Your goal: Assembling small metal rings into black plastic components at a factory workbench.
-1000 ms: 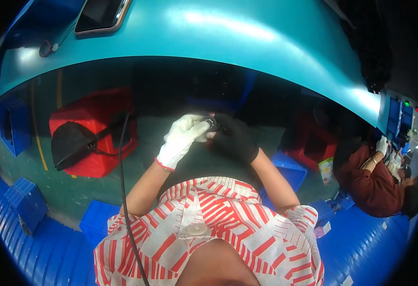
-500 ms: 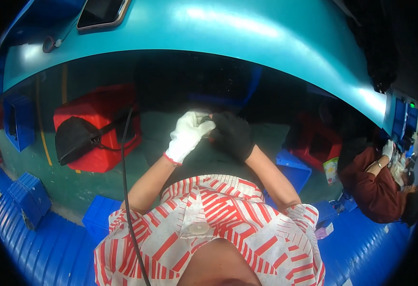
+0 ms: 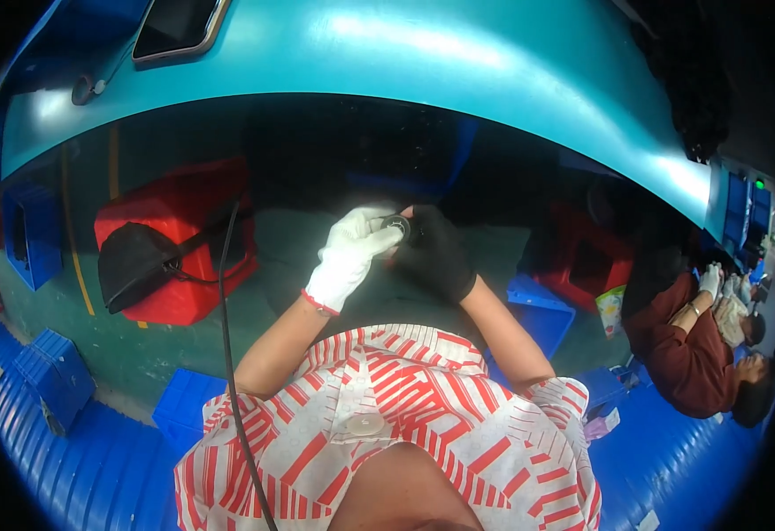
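My left hand (image 3: 349, 257), in a white knitted glove with a red cuff, pinches a small black round part (image 3: 398, 224) between thumb and fingers. Ring-like markings show on the face of the part. My right hand (image 3: 438, 257) wears a black glove and closes on the same part from the other side. Bare fingertips show beside the part, while the rest of the right fingers blend into the dark background. Both hands are held together in front of my chest, nearer to me than the edge of the turquoise table (image 3: 334, 62).
A phone (image 3: 178, 26) lies at the table's far left, near a small round object on a cord (image 3: 84, 88). A red stool (image 3: 171, 230) with a black bag (image 3: 138, 265) stands at left. A black cable (image 3: 226, 310) hangs past my left arm. Another person (image 3: 693, 358) works at right.
The round part has turned into view, its face showing between my hands. Both hands stay nearly in place. At right, the other person has shifted slightly.
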The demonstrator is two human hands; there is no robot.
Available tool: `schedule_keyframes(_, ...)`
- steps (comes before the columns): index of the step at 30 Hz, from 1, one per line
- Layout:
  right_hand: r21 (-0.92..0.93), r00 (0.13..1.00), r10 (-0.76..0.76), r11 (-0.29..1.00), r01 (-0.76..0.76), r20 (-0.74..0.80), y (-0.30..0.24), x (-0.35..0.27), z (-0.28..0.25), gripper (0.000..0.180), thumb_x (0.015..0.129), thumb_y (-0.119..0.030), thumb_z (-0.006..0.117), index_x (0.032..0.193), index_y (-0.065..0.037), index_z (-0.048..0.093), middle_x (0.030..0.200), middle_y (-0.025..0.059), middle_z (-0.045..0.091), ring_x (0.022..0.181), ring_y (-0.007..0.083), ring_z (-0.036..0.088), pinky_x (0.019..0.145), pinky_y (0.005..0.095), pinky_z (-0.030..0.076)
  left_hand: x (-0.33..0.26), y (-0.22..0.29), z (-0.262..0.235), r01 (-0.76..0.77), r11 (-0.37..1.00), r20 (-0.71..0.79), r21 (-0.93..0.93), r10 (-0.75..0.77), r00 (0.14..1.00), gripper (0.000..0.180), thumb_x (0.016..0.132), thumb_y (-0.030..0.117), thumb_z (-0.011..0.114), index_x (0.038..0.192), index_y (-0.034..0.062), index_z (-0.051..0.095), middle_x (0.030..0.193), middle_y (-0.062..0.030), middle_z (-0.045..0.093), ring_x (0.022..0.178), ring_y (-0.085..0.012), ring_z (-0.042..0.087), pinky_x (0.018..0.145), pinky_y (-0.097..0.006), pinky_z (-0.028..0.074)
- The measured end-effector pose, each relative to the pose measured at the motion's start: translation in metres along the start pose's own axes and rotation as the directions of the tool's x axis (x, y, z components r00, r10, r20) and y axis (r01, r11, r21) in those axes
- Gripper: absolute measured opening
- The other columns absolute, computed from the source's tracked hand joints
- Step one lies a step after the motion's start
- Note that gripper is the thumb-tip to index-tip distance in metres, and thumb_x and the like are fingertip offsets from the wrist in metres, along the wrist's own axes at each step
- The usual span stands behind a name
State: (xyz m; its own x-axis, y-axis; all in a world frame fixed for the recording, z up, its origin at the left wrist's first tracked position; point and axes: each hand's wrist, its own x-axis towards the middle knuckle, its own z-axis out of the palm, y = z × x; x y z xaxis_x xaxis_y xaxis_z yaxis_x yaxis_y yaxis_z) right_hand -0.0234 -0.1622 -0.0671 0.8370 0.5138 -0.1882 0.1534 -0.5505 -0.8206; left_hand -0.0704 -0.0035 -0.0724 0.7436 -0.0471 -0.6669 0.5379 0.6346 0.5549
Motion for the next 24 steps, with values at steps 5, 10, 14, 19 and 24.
schedule_keyframes(5,-0.199,0.981,-0.186,0.96,0.195,0.061,-0.002,0.01,-0.012,0.05,0.067,-0.031,0.079,0.107,-0.01,0.058,0.095,0.0097,0.063,0.078,0.0259,0.064,0.065,0.0352,0.05,0.003,0.007,0.002,-0.011,0.988,0.021,0.156,0.008,1.0,0.037,0.081,0.003,0.065,0.115,-0.0073,0.052,0.093,-0.0104,0.063,0.074,-0.0112,0.059,0.067,-0.022,0.049)
schedule_keyframes(10,-0.221,0.967,-0.256,0.942,0.251,0.005,0.007,0.016,-0.01,0.045,0.067,-0.032,0.078,0.103,-0.011,0.061,0.091,0.0089,0.064,0.078,0.0262,0.064,0.064,0.0357,0.05,0.012,0.008,0.006,-0.037,0.961,-0.011,0.273,0.042,0.999,0.038,0.081,0.007,0.066,0.115,-0.0056,0.054,0.083,-0.0067,0.063,0.068,-0.0087,0.056,0.063,-0.022,0.047)
schedule_keyframes(14,-0.161,0.981,-0.194,0.968,0.191,-0.003,0.01,0.016,-0.009,0.046,0.067,-0.029,0.078,0.105,-0.011,0.06,0.093,0.0088,0.065,0.079,0.0265,0.065,0.065,0.0361,0.051,0.023,0.015,-0.001,0.016,0.932,0.047,0.362,-0.035,0.998,0.03,0.08,0.004,0.066,0.106,-0.0076,0.056,0.084,-0.0082,0.062,0.07,-0.0111,0.059,0.065,-0.022,0.049)
schedule_keyframes(19,-0.051,0.976,-0.17,0.983,0.178,0.136,0.016,0.016,-0.021,0.046,0.069,-0.026,0.077,0.108,-0.011,0.058,0.095,0.0085,0.065,0.083,0.0262,0.064,0.067,0.0364,0.051,0.024,0.021,-0.012,-0.044,0.865,0.187,0.5,-0.059,0.981,0.02,0.078,0.007,0.07,0.087,-0.0064,0.059,0.085,-0.009,0.064,0.073,-0.0112,0.06,0.067,-0.024,0.049)
schedule_keyframes(24,-0.066,0.998,-0.062,0.996,0.063,0.016,0.008,0.013,-0.022,0.044,0.072,-0.024,0.074,0.112,-0.014,0.058,0.097,0.0079,0.065,0.085,0.0258,0.064,0.068,0.0365,0.051,0.018,0.003,0.008,-0.054,0.956,0.083,0.288,0.031,0.996,0.034,0.078,0.009,0.07,0.105,-0.0072,0.056,0.088,-0.01,0.064,0.078,-0.0125,0.061,0.068,-0.025,0.05)
